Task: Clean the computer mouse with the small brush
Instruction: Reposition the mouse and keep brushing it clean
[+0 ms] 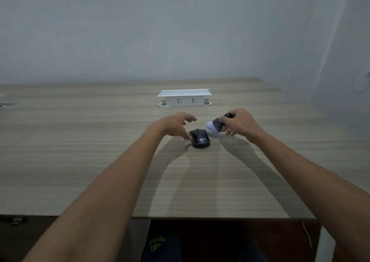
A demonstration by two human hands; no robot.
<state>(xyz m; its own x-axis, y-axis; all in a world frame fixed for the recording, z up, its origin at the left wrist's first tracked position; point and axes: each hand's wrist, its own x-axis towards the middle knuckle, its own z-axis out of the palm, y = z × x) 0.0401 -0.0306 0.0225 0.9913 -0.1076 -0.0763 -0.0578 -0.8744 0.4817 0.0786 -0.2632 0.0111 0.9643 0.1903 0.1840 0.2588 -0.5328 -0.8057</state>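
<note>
A black computer mouse [200, 139] with white lettering lies flat on the wooden table [100, 151], a little right of centre. My left hand [176, 124] hovers just left of it with fingers spread, a fingertip close to or touching the mouse's left side. My right hand [239, 122] is closed around a small brush [215, 125] with a dark body and pale bristles. The bristles point left and hang just above and behind the mouse's right front corner; whether they touch it is unclear.
A white pop-up socket box [184, 98] stands on the table behind the hands. The table's near edge [220, 218] runs across the bottom, with my legs below it. A pale wall closes off the back and right.
</note>
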